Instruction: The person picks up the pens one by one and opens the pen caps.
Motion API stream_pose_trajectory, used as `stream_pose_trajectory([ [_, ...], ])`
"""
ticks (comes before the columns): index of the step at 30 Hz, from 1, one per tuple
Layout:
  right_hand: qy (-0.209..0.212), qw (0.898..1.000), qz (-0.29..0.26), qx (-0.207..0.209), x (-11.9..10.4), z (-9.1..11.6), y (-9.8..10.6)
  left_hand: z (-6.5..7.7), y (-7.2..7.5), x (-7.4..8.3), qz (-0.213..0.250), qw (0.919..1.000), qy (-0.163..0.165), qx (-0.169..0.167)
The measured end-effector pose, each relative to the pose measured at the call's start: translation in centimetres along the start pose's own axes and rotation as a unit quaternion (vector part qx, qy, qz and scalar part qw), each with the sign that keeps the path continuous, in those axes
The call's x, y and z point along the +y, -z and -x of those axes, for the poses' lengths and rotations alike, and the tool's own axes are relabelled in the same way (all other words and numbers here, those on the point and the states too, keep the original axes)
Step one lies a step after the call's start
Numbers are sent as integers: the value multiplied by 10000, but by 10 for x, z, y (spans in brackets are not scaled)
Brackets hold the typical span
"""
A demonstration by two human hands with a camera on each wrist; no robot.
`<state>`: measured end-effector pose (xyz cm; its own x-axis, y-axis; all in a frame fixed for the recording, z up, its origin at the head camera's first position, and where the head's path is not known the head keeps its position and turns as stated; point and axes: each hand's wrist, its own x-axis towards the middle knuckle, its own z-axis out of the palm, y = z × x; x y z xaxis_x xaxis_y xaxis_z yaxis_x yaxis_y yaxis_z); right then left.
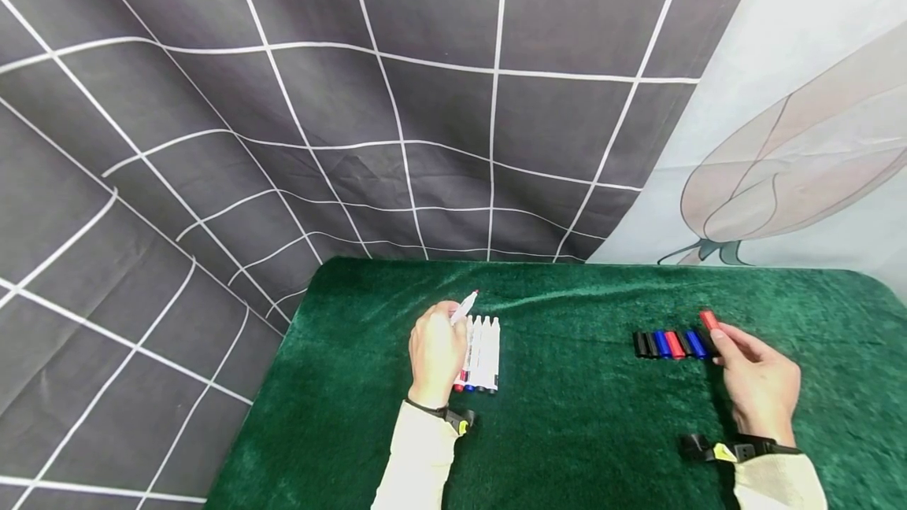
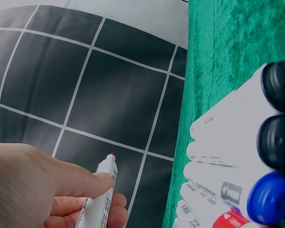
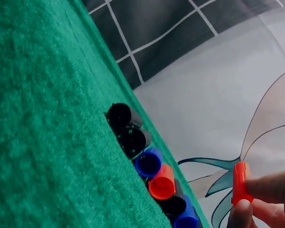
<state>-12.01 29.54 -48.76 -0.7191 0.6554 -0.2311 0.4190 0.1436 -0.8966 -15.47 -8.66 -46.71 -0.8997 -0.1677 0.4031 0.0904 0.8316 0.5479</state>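
Observation:
My left hand (image 1: 435, 349) grips a white marker (image 2: 99, 202) whose bare red tip points up and away. Beside that hand, several white markers (image 1: 489, 349) lie side by side, tips away; their near ends show red, blue and black. Between thumb and fingertips, my right hand (image 1: 761, 380) pinches a red marker cap (image 3: 240, 183), held above the right end of a row of caps. That row holds black caps (image 3: 133, 140), blue caps (image 3: 148, 162) and a red cap (image 3: 162, 182), their open ends facing the right wrist camera.
A green velvety cloth (image 1: 567, 415) covers the table. Dark curtain (image 1: 439, 109) with white grid lines hangs behind and to the left, and a pale flower-patterned curtain (image 1: 794, 101) hangs at the back right. Both wrists wear black straps with small cameras.

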Motion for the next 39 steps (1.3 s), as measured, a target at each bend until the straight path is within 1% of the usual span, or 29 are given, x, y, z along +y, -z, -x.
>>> stream_pose_trajectory([
  [1, 33, 10000, 46, 16, 1, 0, 0, 0, 0, -1, 12, 10000, -12, 30],
  [3, -33, 10000, 38, 67, 2, -1, 1, 0, 1, -2, 16, 10000, -12, 83],
  [5, -18, 9997, 219, 140, 4, -3, 2, 0, 2, -3, 28, 9999, 38, 131],
  [10, -300, 9986, 398, 190, 6, -6, 5, -1, 4, -4, 18, 9996, 243, 138],
  [14, -520, 9984, 26, 201, 8, -7, 5, -1, 6, -7, -26, 9991, 395, 126],
  [18, -607, 9976, -248, 215, 10, -8, 6, -3, 7, -10, -103, 9983, 571, 107],
  [22, -644, 9971, -340, 205, 10, -9, 5, -4, 9, -13, -122, 9967, 797, -18],
  [28, -514, 9983, -169, 205, 11, -11, 3, -5, 10, -21, -262, 9924, 1166, -279],
  [35, -553, 9982, -53, 238, 12, -12, 3, -5, 11, -28, -359, 9886, 1384, -471],
  [39, -561, 9981, 128, 240, 12, -12, 3, -5, 11, -30, -401, 9863, 1499, -569],
])
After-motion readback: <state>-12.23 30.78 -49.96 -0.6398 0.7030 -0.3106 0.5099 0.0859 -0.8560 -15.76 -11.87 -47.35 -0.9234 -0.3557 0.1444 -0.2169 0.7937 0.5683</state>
